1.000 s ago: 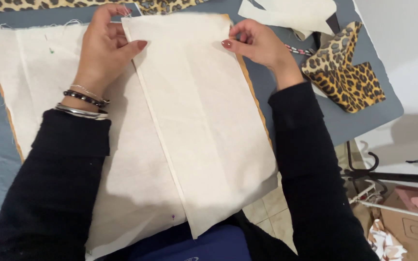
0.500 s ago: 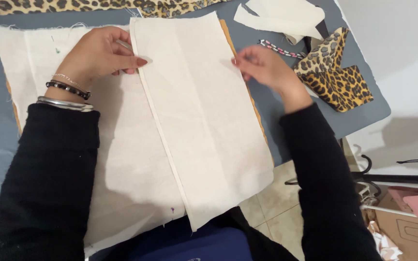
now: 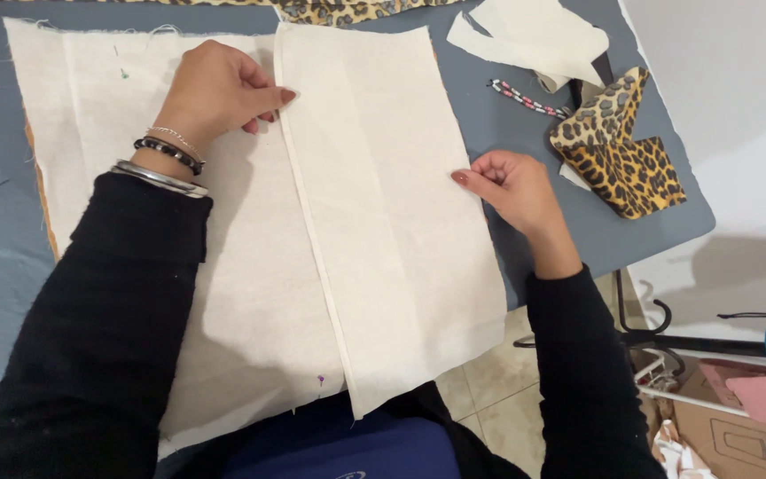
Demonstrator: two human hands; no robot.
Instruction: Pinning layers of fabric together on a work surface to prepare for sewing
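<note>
Blue-grey padded board (image 3: 525,133) carries everything, its right edge angled over tiled floor. Biggest item: cream fabric panel (image 3: 117,204), lying flat, spanning from the board's left edge to about mid-board, near edge hanging off toward the person. On top of it, 2nd cream fabric piece (image 3: 392,231), narrower, with a folded left edge running from the far edge down to the near edge; its lower right part overhangs the board's near edge. Thin orange strip shows under the panel at the left edge. Leopard-print fabric scrap (image 3: 618,151) sits near the right edge, well apart from the cream pieces. White paper pieces (image 3: 534,35) at the far right corner, a beaded cord (image 3: 525,98) just below them. Left hand (image 3: 219,89) rests palm-down on the panel, fingers curled, fingertips (image 3: 281,98) pressing on the folded edge near the far end; not gripping, wrist has 3 bracelets. Right hand (image 3: 511,186) is loosely curled, fingertips touching the right edge of the 2nd piece about mid-length; cannot tell if it pinches the edge or just touches it.
</note>
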